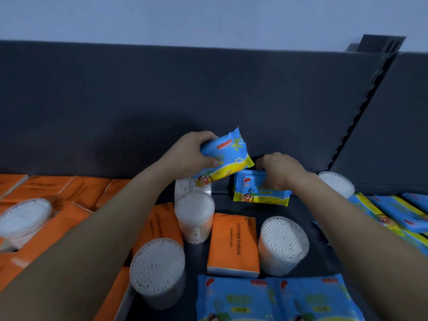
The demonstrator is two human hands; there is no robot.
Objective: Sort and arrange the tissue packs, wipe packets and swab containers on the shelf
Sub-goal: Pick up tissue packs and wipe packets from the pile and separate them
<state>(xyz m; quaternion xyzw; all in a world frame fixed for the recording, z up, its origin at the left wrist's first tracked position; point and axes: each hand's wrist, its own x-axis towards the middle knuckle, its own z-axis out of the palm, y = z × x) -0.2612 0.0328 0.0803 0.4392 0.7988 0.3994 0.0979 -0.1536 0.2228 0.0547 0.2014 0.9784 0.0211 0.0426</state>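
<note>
Head view: nearest, two flat wipe packets (278, 300); behind them, swab containers (157, 267) and an orange tissue pack (234, 244) stand mixed. Farther back, the right hand (280, 170) curls over a second wipe packet (259, 194) on the shelf (322, 262). The left hand (187, 156) grips a lifted wipe packet (225, 156). Step: gathering wipes. Next, probably: carry both to the wipe row (391, 212) at right.

A plain wall (185, 17), pale bluish-white, stood behind the unit. Below it ran a dark grey back panel (162, 93), matt and smooth. At the right a slotted upright (361, 107) looked tilted in the wide view, and a second panel (398, 123) of the same grey lay beyond it. The shelf (310, 214) was dark grey too. The light was dim and soft.
</note>
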